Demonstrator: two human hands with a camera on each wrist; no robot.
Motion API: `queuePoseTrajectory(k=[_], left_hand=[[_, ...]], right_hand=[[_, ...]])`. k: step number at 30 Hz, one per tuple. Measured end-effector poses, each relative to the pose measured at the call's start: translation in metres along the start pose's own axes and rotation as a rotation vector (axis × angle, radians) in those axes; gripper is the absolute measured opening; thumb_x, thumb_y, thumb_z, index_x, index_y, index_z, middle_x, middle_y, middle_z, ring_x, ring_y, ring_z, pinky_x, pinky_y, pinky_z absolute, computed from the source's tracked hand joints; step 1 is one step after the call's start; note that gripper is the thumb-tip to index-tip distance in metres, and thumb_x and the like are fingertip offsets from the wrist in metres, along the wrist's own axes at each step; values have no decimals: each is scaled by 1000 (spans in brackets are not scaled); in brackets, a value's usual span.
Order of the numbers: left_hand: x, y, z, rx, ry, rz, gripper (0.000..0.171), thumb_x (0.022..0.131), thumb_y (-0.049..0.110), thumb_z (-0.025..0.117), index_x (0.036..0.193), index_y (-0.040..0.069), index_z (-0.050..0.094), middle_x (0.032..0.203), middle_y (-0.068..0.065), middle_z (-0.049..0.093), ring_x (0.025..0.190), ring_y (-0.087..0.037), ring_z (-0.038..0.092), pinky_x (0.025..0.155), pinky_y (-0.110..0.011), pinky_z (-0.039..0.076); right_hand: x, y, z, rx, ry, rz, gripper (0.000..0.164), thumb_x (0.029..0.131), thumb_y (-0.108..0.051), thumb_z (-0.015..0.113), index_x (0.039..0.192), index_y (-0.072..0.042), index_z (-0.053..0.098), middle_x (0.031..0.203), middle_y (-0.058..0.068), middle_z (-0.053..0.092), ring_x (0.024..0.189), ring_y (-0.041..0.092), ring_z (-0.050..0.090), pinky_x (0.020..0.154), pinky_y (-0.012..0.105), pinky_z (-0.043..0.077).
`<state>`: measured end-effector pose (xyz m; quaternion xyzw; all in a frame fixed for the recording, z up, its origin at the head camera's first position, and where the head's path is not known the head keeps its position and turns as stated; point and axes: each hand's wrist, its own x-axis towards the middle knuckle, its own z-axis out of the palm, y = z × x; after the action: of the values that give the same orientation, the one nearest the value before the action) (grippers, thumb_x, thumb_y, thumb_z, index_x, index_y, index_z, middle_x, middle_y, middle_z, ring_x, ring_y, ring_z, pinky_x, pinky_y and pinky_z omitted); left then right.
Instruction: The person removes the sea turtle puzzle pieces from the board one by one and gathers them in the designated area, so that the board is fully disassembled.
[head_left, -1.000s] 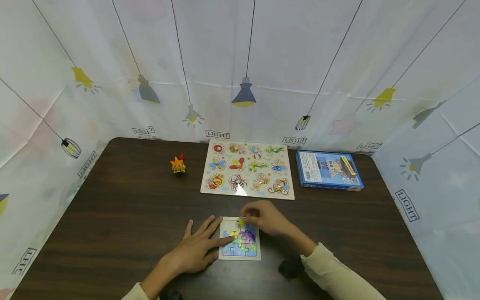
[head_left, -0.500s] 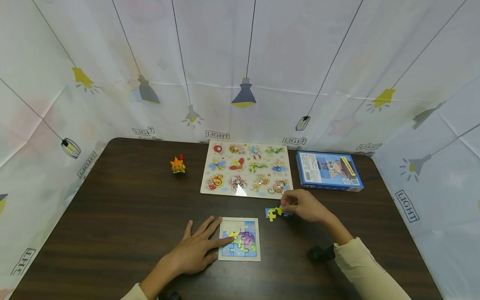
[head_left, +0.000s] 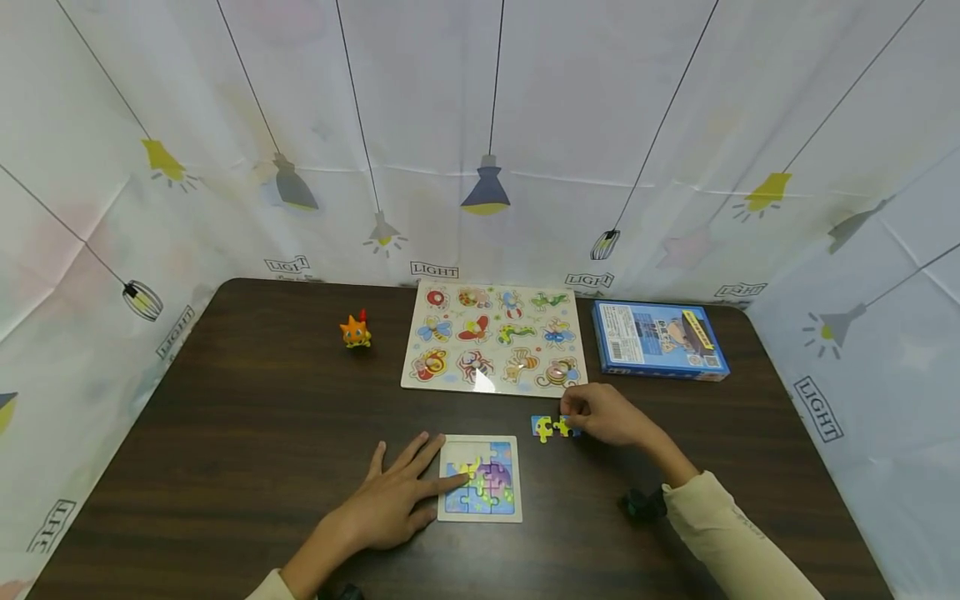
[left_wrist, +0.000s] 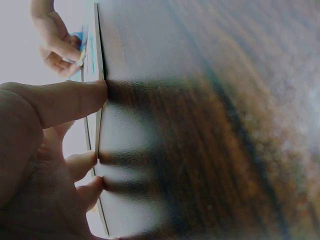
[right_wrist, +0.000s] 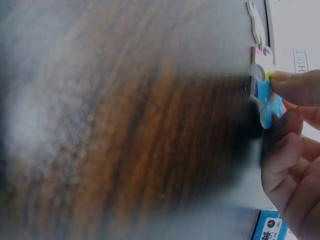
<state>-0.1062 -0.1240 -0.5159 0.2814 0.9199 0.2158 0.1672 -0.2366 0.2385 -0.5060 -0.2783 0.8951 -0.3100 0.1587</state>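
The person's left hand (head_left: 393,498) lies with its fingers spread wide and fairly straight. Its index finger reaches over a small square jigsaw tray with a pale frame (head_left: 480,517), the fingertip resting on the filled section of blue, purple, green and yellow pieces. A bare pale patch of the tray sits just beyond that fingertip; the thumb touches the tray's near left edge.

The right hand (head_left: 611,414) is curled, thumb and fingers pinching a blue-and-yellow cardboard-like jigsaw piece (right_wrist: 263,92). Whether this piece touches the dark wood-grain table (head_left: 262,433) is hard to tell. Just left of the pinching fingertips lies another blue-and-yellow jigsaw piece (head_left: 542,428).

Right beyond those fingertips is a large cream rectangular board printed with colourful insects (head_left: 495,337). Farther out and to the right of them is a flat blue printed box (head_left: 660,340). Well beyond the left fingers stands a small orange spiky figurine (head_left: 356,332).
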Motion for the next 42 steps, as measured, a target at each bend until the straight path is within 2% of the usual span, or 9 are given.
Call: queuePoseTrajectory(k=[6, 15, 24, 29, 35, 42], left_hand=[[0, 0, 2, 0, 2, 4, 55, 102, 29, 64, 153, 41, 47, 171, -9, 14, 156, -35, 9, 110, -82, 4], [-1, 1, 1, -21, 5, 5, 55, 102, 28, 64, 153, 41, 48, 171, -9, 13, 157, -35, 8, 110, -81, 4], [-1, 1, 0, -29, 8, 5, 55, 102, 27, 65, 152, 41, 48, 171, -9, 13, 157, -35, 8, 110, -81, 3], [-2, 2, -1, -26, 9, 5, 55, 102, 27, 64, 152, 40, 49, 171, -10, 14, 156, -36, 9, 110, -81, 4], [-2, 3, -3, -31, 10, 3, 54, 102, 26, 64, 152, 39, 49, 171, -10, 15, 156, -36, 9, 110, -81, 3], [-2, 3, -2, -34, 9, 3, 54, 102, 26, 65, 152, 40, 50, 171, -10, 15, 156, -36, 9, 110, -81, 3]], right_hand=[[1, -4, 1, -79, 27, -24, 15, 89, 2, 70, 83, -9, 63, 75, -5, 56, 69, 10, 49, 63, 30, 44], [-2, -11, 5, -177, 72, -17, 14, 90, 0, 71, 84, -10, 64, 77, -4, 58, 70, 11, 51, 63, 33, 45], [-8, -24, 7, -229, 90, 44, 8, 90, -3, 73, 91, -8, 67, 85, 0, 61, 76, 14, 55, 68, 38, 49], [-11, -29, 11, -280, 83, 73, 11, 89, -6, 76, 97, -8, 69, 92, 2, 62, 79, 15, 56, 70, 40, 52], [-12, -30, 13, -294, 90, 88, 14, 88, -7, 78, 98, -9, 69, 92, 2, 62, 77, 14, 56, 68, 38, 51], [-12, -31, 14, -295, 102, 66, 14, 88, -6, 78, 98, -9, 68, 93, 2, 63, 78, 14, 56, 68, 38, 51]])
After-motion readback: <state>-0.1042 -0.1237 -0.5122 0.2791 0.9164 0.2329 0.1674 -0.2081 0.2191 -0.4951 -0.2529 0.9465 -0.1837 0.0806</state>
